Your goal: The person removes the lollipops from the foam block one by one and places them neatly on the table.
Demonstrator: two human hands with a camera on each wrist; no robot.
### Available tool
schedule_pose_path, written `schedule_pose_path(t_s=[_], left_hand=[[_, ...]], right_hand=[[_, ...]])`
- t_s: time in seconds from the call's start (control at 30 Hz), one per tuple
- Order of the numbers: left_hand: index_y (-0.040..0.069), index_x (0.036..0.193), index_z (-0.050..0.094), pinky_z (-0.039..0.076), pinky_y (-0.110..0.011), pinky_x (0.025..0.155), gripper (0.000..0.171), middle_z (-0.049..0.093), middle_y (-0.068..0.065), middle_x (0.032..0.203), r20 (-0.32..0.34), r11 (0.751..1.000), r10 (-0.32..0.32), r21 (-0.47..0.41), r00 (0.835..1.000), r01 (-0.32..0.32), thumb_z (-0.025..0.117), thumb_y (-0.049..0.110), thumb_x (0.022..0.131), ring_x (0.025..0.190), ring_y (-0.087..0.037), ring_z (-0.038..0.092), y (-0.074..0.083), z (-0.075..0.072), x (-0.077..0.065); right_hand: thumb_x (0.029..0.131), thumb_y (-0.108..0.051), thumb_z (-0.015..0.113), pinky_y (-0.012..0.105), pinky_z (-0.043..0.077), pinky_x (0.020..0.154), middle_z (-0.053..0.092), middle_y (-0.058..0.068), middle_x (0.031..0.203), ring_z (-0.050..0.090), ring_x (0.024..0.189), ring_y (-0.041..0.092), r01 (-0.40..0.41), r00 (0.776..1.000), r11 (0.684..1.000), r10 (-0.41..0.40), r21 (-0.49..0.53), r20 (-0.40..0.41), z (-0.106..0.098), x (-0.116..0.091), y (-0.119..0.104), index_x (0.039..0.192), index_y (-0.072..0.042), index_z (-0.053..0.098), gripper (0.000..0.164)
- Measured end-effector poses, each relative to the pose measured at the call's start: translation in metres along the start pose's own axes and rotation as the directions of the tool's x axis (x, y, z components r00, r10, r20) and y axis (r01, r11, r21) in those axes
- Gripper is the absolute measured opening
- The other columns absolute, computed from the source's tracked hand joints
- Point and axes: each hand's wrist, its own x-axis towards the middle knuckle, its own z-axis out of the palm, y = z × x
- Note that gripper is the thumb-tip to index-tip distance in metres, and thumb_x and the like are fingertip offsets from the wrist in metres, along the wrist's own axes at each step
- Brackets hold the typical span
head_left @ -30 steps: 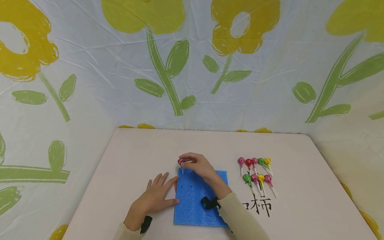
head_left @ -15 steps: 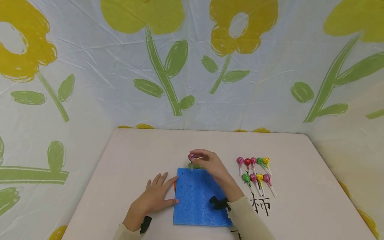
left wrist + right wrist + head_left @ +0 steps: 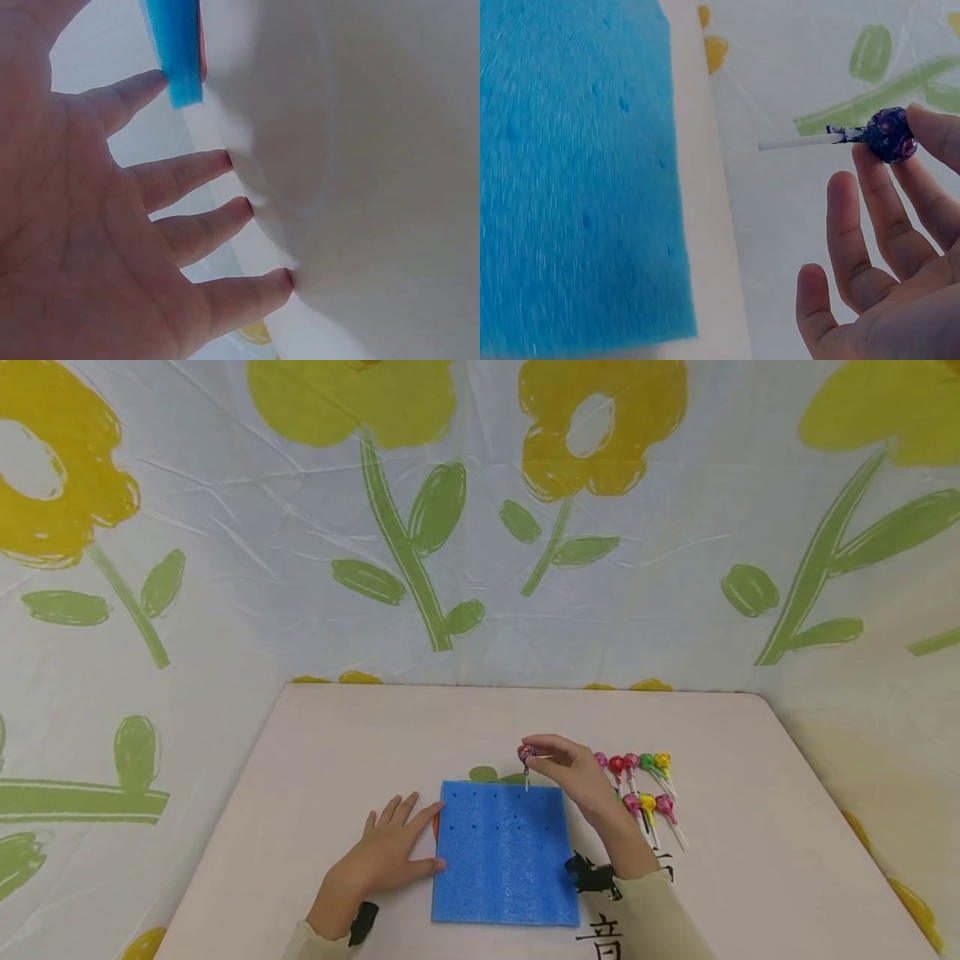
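A purple-wrapped lollipop (image 3: 891, 135) is pinched by its round head between the thumb and fingers of my right hand (image 3: 573, 774). Its white stick points down over the back edge of a blue foam board (image 3: 502, 868) in the head view. Small dark holes dot the upper part of that board. My left hand (image 3: 390, 852) lies spread on the table at the board's left side. In the left wrist view, one finger of the left hand (image 3: 97, 202) touches the foam's edge, and the other fingertips rest on the tabletop.
Several wrapped lollipops (image 3: 649, 806) lie in two rows right of the board, partly behind the right arm. Black printed characters (image 3: 602, 935) mark the pale table (image 3: 360, 735). A flowered cloth (image 3: 300, 510) hangs behind. Green printed shapes (image 3: 483, 773) show at the board's back edge.
My right hand has moved to the right with the lollipop, from the board's back left corner towards its back right. My left hand has stayed in place.
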Motion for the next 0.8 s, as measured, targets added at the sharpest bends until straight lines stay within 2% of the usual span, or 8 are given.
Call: schedule_pose_path(t_s=[0.1, 0.23, 0.37, 0.53, 0.6, 0.8], left_hand=[[0.022, 0.155, 0.039, 0.016, -0.078, 0.104, 0.082, 0.027, -0.023, 0.159, 0.003, 1.000, 0.002, -0.003, 1.000, -0.002, 0.071, 0.055, 0.087, 0.144, -0.051, 0.019, 0.000, 0.000, 0.000], [0.023, 0.155, 0.038, 0.016, -0.078, 0.104, 0.082, 0.026, -0.022, 0.159, 0.006, 1.000, 0.000, 0.001, 1.000, 0.000, 0.071, 0.056, 0.087, 0.144, -0.050, 0.019, -0.001, 0.001, 0.001], [0.023, 0.155, 0.038, 0.016, -0.077, 0.105, 0.082, 0.027, -0.022, 0.159, 0.009, 1.000, -0.001, 0.005, 1.000, 0.001, 0.070, 0.057, 0.087, 0.144, -0.050, 0.019, -0.002, 0.002, 0.001], [0.023, 0.155, 0.038, 0.016, -0.078, 0.104, 0.082, 0.027, -0.022, 0.159, 0.008, 1.000, -0.001, 0.002, 1.000, 0.001, 0.070, 0.057, 0.088, 0.144, -0.050, 0.019, -0.001, 0.002, 0.000], [0.023, 0.155, 0.038, 0.016, -0.078, 0.105, 0.082, 0.026, -0.022, 0.159, 0.009, 1.000, -0.004, 0.001, 1.000, 0.004, 0.070, 0.057, 0.087, 0.145, -0.050, 0.018, -0.001, 0.001, 0.000], [0.023, 0.155, 0.038, 0.015, -0.077, 0.105, 0.082, 0.026, -0.022, 0.159, 0.011, 1.000, -0.010, 0.004, 1.000, 0.010, 0.070, 0.057, 0.088, 0.145, -0.050, 0.018, 0.000, 0.001, 0.000]], right_hand=[[0.096, -0.025, 0.070, 0.049, 0.045, 0.102, 0.068, 0.010, 0.121, 0.064, 0.111, 0.025, 0.004, 1.000, 1.000, -0.004, -0.018, -0.022, -0.012, -0.006, 0.002, 0.131, -0.007, 0.064, 0.040], [0.097, -0.026, 0.069, 0.035, 0.047, 0.098, 0.066, 0.011, 0.124, 0.062, 0.112, 0.020, -0.006, 0.998, 0.999, 0.004, -0.046, -0.061, -0.031, -0.018, 0.003, 0.132, -0.008, 0.064, 0.040], [0.098, -0.025, 0.068, 0.024, 0.048, 0.092, 0.065, 0.012, 0.125, 0.061, 0.110, 0.015, -0.018, 0.995, 0.999, 0.013, -0.046, -0.100, -0.049, -0.031, 0.002, 0.134, -0.005, 0.061, 0.042], [0.100, -0.025, 0.065, 0.020, 0.049, 0.089, 0.064, 0.012, 0.125, 0.060, 0.109, 0.012, -0.006, 0.989, 0.996, -0.007, -0.091, -0.146, -0.077, -0.047, 0.005, 0.135, -0.003, 0.060, 0.042], [0.100, -0.028, 0.064, 0.018, 0.048, 0.089, 0.064, 0.010, 0.126, 0.059, 0.109, 0.010, -0.020, 0.986, 0.990, -0.004, -0.139, -0.168, -0.088, -0.054, 0.006, 0.136, -0.006, 0.060, 0.042], [0.102, -0.035, 0.059, 0.016, 0.046, 0.087, 0.063, 0.002, 0.127, 0.059, 0.106, 0.007, -0.122, 0.967, 0.962, 0.060, -0.244, -0.246, -0.123, -0.075, 0.010, 0.140, -0.006, 0.056, 0.048]])
